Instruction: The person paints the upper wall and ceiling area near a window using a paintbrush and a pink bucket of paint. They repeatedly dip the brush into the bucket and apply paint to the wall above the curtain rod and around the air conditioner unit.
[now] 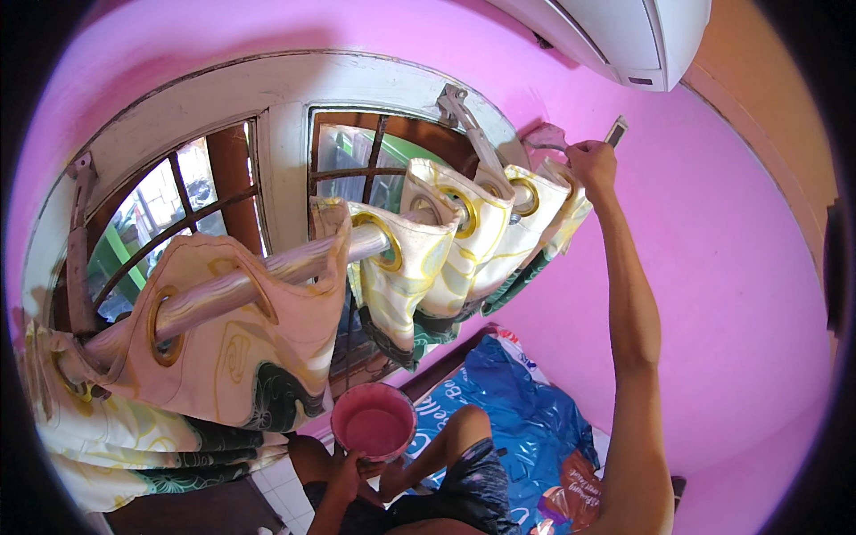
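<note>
My right arm is stretched up to the pink wall, at the far end of the curtain rod. The right hand (593, 167) is closed around what looks like a paintbrush (617, 131), whose dark, pale-edged end sticks out above the fist. Just left of that hand lies a darker pink patch (544, 136); whether it is wet paint or bristles I cannot make out. Low in front of me, my left hand (350, 473) grips a small pink bucket (373, 399) from below its near side. Pink paint (371, 431) shows inside the bucket.
A silvery curtain rod (299, 259) with patterned curtains (406, 250) crosses before the arched window (285, 134). A metal bracket (464, 116) reaches toward it. An air conditioner (637, 45) hangs upper right. Blue plastic sheeting (526, 401) lies below, beside my bent leg.
</note>
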A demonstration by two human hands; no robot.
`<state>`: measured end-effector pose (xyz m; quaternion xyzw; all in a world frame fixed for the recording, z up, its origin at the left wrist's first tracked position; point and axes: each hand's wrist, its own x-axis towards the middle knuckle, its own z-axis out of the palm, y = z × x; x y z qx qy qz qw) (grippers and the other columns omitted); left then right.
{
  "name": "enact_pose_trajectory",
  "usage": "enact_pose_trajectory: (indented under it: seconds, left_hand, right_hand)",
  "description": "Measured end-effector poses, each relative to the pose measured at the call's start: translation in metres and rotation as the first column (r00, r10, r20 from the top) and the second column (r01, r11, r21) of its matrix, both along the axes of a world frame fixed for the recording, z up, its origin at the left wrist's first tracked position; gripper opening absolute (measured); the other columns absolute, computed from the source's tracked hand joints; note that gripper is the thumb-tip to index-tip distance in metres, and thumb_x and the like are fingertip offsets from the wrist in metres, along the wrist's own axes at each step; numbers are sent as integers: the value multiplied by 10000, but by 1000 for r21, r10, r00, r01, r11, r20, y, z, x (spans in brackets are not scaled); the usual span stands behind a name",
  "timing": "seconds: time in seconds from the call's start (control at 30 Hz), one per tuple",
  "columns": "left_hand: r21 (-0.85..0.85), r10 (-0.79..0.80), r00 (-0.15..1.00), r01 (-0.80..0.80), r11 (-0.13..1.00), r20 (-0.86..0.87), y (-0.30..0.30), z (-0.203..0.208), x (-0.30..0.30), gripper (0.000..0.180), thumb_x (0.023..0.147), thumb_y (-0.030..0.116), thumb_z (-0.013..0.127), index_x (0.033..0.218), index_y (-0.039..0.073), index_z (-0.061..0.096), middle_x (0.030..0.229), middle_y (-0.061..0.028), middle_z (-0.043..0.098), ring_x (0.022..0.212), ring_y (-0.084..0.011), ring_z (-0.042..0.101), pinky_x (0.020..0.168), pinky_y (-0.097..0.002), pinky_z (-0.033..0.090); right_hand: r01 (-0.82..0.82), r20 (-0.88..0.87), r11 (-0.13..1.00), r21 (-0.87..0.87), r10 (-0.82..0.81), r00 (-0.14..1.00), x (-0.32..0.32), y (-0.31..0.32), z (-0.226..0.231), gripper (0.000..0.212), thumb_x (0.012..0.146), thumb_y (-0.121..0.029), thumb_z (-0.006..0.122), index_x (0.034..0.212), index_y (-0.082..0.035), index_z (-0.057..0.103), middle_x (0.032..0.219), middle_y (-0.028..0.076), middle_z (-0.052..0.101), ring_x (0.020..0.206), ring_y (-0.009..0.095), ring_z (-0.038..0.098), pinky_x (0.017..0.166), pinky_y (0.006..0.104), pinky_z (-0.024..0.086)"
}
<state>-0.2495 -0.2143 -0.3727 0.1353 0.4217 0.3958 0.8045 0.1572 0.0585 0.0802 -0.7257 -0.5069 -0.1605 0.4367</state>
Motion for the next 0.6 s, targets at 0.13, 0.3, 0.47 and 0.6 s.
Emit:
enact_pose_trajectory:
  seconds: [0.13, 0.3, 0.47, 0.6]
  left_hand:
    - [24, 5, 1000, -4, 1000, -20, -3, 12, 0, 424, 861, 182, 524, 1215, 8, 369, 1012, -187, 601, 824, -347, 661, 747, -461, 566]
    - [24, -10, 1000, 10, 1000, 4, -6, -3, -2, 388, 874, 223, 527, 1169, -8, 428, 1005, -188, 609, 855, -352, 658, 758, -458, 563]
    - [5, -55, 998, 55, 998, -15, -9, 10, -4, 407, 886, 264, 524, 1170, -12, 432, 1004, -210, 615, 883, -354, 654, 765, -455, 556]
    - [33, -41, 999, 42, 999, -27, -14, 3, -4, 408, 894, 255, 507, 1187, -16, 422, 1008, -230, 621, 892, -353, 654, 762, -437, 553]
  right_hand:
    - [-21, 41, 999, 50, 19, 999, -18, -3, 5, 250, 659, -235, 647, 809, -50, 723, 728, 163, 677, 729, 299, 672, 704, 362, 516]
    - [-83, 90, 995, 56, 78, 993, -41, -19, 20, 274, 669, -246, 654, 851, -51, 718, 777, 179, 678, 770, 322, 668, 726, 379, 519]
    - [-144, 153, 986, 86, 130, 980, -67, -33, 37, 297, 672, -246, 667, 882, -41, 711, 796, 179, 679, 777, 318, 668, 725, 379, 519]
    - [-283, 165, 952, 115, 262, 951, -93, -48, 47, 279, 697, -213, 663, 900, -26, 703, 767, 172, 676, 729, 298, 666, 701, 369, 513]
